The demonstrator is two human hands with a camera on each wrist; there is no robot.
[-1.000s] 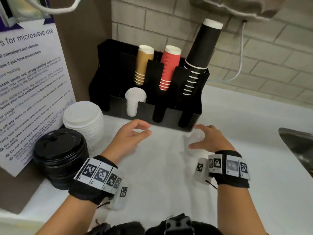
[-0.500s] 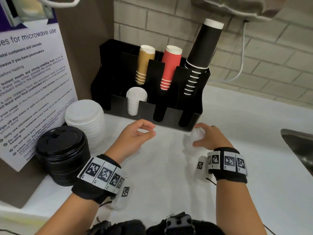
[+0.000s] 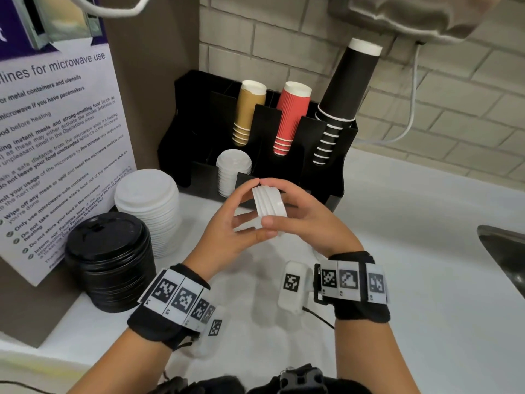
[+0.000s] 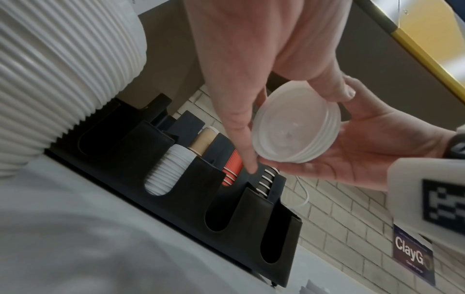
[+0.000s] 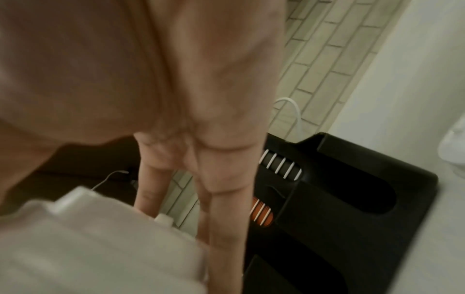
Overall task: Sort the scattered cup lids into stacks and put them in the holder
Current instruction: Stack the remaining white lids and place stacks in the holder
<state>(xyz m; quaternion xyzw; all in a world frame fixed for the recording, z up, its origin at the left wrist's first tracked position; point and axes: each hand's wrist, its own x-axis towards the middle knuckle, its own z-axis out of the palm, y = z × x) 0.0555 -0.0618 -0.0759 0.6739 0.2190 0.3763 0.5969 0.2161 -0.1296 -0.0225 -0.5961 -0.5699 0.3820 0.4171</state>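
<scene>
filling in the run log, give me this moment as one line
phase: stacking | both: left hand and right hand hold small white lid stack above counter | holder: front slot has white lids

You're in a workplace break-room kitchenette: a microwave-use notice point(image 3: 54, 155), a cup holder point(image 3: 255, 143) stocked with paper cups point(image 3: 289, 118), a sink point(image 3: 505, 257).

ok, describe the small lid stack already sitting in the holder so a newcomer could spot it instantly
Find the black holder against the brick wall. In its front row, the slot second from the left holds a short stack of small white lids, directly in front of the tan cups. It alone in the holder is lids; the bigger white lid stack stands outside, on the counter.
</scene>
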